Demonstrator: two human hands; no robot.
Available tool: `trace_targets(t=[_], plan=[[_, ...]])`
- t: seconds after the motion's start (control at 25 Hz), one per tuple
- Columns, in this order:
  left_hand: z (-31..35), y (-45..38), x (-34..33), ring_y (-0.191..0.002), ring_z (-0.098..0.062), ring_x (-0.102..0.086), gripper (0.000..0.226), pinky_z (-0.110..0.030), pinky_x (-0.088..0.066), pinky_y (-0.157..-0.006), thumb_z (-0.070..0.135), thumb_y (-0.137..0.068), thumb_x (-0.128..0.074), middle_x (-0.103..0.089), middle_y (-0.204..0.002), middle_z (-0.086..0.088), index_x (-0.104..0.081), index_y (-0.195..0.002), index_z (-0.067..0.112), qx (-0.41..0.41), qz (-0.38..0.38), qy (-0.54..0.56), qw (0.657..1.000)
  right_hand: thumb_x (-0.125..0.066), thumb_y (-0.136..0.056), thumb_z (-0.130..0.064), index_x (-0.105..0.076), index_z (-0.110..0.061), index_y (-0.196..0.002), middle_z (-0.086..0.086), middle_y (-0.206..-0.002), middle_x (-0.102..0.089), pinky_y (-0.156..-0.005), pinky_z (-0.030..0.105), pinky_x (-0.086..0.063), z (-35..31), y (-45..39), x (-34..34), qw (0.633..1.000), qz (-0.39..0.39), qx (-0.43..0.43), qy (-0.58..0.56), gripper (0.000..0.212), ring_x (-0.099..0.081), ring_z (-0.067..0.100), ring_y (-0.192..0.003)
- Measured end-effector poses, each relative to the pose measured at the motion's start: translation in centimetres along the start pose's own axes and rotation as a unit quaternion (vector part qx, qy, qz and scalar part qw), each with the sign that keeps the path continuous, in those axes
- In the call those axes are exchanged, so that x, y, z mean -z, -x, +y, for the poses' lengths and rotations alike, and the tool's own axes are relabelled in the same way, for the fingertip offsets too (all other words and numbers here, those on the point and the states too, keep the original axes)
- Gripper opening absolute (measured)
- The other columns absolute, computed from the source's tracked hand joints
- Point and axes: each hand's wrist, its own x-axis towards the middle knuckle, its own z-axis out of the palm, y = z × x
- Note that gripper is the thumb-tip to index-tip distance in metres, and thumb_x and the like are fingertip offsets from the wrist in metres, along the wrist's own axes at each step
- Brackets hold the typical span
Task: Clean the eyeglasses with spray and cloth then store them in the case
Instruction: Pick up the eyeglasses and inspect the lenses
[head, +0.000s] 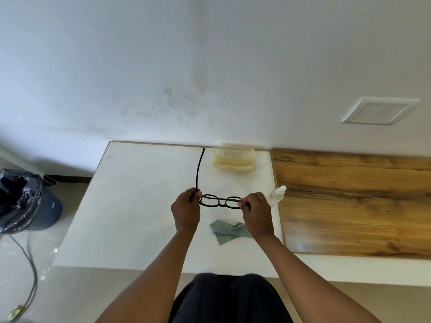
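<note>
Pinching black eyeglasses (pixel 220 202) between left hand (pixel 186 209) and right hand (pixel 257 213) fingers (pixel 245 203).

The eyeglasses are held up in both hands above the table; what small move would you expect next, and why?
Probably the right hand lets go and reaches for the spray bottle lying just beside it. Both hands grip the black eyeglasses by the frame ends, one temple still unfolded, while the grey cloth lies untouched on the table, so cleaning looks not yet begun.

Soft even daylight, wide-angle edge distortion
</note>
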Motion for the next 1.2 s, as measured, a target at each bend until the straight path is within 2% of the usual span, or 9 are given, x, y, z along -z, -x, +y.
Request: trace_targets(t=[0.08,0.2,0.36,0.52,0.64,0.72,0.8,0.92,1.2], plan=[[0.0,0.1,0.2,-0.092,-0.024,-0.064,0.017,-0.018,-0.039,-0.079,0.011,-0.088,-0.059,-0.07,-0.098,-0.011,-0.068,-0.101,0.004,0.014,-0.005,0.026,1.0,-0.062,-0.083,-0.004,-0.061,0.002,-0.081,0.015,-0.088,-0.056,-0.063,0.035,-0.048,0.3,0.0,-0.1,0.998,-0.023,0.044,0.032,0.007,-0.058,0.029,-0.075],[-0.1,0.2,0.3,-0.095,-0.026,-0.064,0.02,-0.022,-0.042,-0.083,0.013,-0.088,-0.06,-0.07,-0.101,-0.012,-0.068,-0.104,0.004,0.016,-0.014,0.026,0.999,-0.063,-0.084,-0.01,-0.066,-0.003,-0.088,0.013,-0.088,-0.058,-0.058,0.039,-0.05,0.1,-0.2,-0.1,0.991,-0.043,0.088,0.091,0.008,-0.057,0.029,-0.079],[0.0,0.3,0.4,-0.094,-0.028,-0.065,0.02,-0.024,-0.044,-0.084,0.013,-0.088,-0.061,-0.07,-0.1,-0.014,-0.068,-0.103,0.003,0.01,-0.01,0.032,0.999,-0.077,-0.068,-0.004,-0.07,-0.009,-0.079,0.005,-0.071,-0.059,-0.041,0.027,-0.044,-0.3,-0.5,-0.2,0.975,-0.027,0.148,0.164,0.015,-0.058,0.027,-0.064],[0.1,0.2,0.5,-0.092,-0.028,-0.065,0.02,-0.023,-0.043,-0.081,0.014,-0.088,-0.061,-0.07,-0.099,-0.014,-0.068,-0.103,0.003,0.008,-0.003,0.026,1.0,-0.077,-0.066,0.001,-0.069,-0.01,-0.076,0.003,-0.068,-0.057,-0.042,0.021,-0.033,-0.6,-0.6,-0.3,0.977,-0.012,0.142,0.16,0.017,-0.056,0.024,-0.065],[0.4,0.2,0.5,-0.088,-0.022,-0.064,0.02,-0.014,-0.04,-0.075,0.013,-0.088,-0.06,-0.07,-0.099,-0.012,-0.068,-0.104,0.003,0.007,-0.001,0.028,1.0,-0.069,-0.075,0.001,-0.069,-0.007,-0.084,0.009,-0.074,-0.058,-0.046,0.029,-0.041,-1.0,-0.9,-0.3,0.987,0.001,0.107,0.121,0.012,-0.057,0.029,-0.071],[0.6,0.1,0.6,-0.086,-0.02,-0.062,0.02,-0.011,-0.039,-0.072,0.013,-0.088,-0.06,-0.069,-0.097,-0.01,-0.068,-0.104,0.003,0.009,-0.001,0.029,1.0,-0.061,-0.084,-0.002,-0.068,-0.004,-0.092,0.015,-0.079,-0.059,-0.056,0.033,-0.044,-1.5,-1.3,-0.1,0.994,0.007,0.069,0.085,0.011,-0.057,0.032,-0.077],[0.6,-0.1,0.6,-0.086,-0.021,-0.063,0.02,-0.016,-0.041,-0.075,0.014,-0.088,-0.06,-0.069,-0.096,-0.01,-0.068,-0.102,0.003,0.015,0.0,0.033,0.999,-0.055,-0.089,-0.006,-0.068,-0.002,-0.096,0.018,-0.083,-0.06,-0.062,0.032,-0.043,-1.7,-2.0,0.1,0.998,0.022,0.025,0.045,0.015,-0.058,0.033,-0.078],[0.3,-0.4,0.8,-0.086,-0.027,-0.065,0.018,-0.031,-0.05,-0.086,0.015,-0.087,-0.061,-0.07,-0.095,-0.013,-0.068,-0.1,0.004,0.037,0.007,0.062,0.997,-0.054,-0.09,-0.01,-0.068,-0.001,-0.096,0.02,-0.084,-0.066,-0.065,0.028,-0.042,-1.6,-2.8,0.4,0.997,0.057,-0.044,-0.019,0.017,-0.061,0.032,-0.079],[0.4,-0.5,0.8,-0.085,-0.027,-0.066,0.015,-0.038,-0.051,-0.09,0.018,-0.087,-0.062,-0.067,-0.082,-0.006,-0.069,-0.096,0.01,0.053,-0.025,0.065,0.996,-0.055,-0.091,-0.014,-0.067,-0.002,-0.097,0.015,-0.087,-0.07,-0.061,0.014,-0.038,-1.2,-2.8,0.9,0.984,0.034,-0.138,-0.108,0.019,-0.058,0.019,-0.077]])
